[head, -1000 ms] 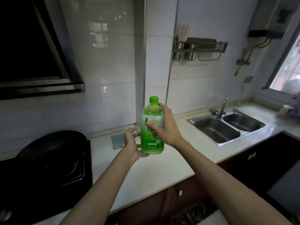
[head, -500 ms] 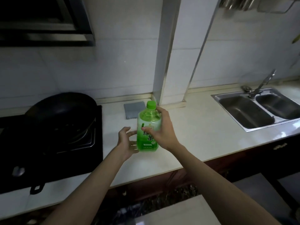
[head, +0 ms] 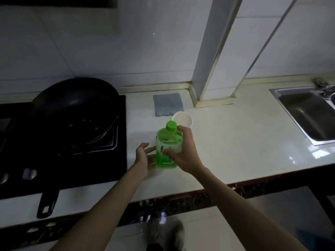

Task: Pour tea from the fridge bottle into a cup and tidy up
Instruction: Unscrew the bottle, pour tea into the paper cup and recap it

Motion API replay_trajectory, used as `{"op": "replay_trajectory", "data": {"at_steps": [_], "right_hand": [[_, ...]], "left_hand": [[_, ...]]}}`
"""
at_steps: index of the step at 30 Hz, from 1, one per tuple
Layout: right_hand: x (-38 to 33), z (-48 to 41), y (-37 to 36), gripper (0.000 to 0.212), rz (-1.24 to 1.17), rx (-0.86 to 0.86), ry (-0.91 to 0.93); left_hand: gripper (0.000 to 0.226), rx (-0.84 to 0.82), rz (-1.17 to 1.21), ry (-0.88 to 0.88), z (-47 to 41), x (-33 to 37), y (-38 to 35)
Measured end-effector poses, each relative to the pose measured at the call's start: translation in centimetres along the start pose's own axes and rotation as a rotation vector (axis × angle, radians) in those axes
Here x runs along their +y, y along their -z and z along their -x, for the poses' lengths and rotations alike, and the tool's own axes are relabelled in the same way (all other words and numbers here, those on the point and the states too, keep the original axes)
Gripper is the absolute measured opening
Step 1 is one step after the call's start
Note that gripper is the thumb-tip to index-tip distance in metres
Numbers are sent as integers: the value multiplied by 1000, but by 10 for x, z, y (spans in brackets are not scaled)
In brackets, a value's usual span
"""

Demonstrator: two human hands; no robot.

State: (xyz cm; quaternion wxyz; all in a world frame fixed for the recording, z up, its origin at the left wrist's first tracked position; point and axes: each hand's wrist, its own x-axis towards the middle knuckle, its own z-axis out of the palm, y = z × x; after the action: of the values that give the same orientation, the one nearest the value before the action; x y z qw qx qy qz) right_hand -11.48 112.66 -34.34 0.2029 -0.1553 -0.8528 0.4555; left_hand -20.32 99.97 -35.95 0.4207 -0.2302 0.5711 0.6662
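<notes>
A right hand (head: 184, 156) grasps a nearly full green tea bottle (head: 165, 142) at its label, beside a white cup (head: 183, 119), left hand (head: 143, 158) slack alongside; smooth plastic, likely heavy and slippery.

Dim on my end: glare on the glossy white countertop (head: 317, 153) past the right hand (head: 183, 154), flat black stovetop (head: 94, 165) beyond the left hand (head: 143, 160) murky.
</notes>
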Motion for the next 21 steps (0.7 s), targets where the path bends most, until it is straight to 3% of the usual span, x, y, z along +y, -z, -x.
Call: {"op": "replay_trajectory", "data": {"at_steps": [15,19,21], "right_hand": [[13,29,-14,82,16,-60,85],[17,32,-17,81,8,-52,109],[18,35,-17,81,2,-46,119]], "left_hand": [[40,-11,-4,-82,-1,-28,10],[42,-89,108,-170,1,-34,18],[49,-166,32,-255,1,-36,24]]}}
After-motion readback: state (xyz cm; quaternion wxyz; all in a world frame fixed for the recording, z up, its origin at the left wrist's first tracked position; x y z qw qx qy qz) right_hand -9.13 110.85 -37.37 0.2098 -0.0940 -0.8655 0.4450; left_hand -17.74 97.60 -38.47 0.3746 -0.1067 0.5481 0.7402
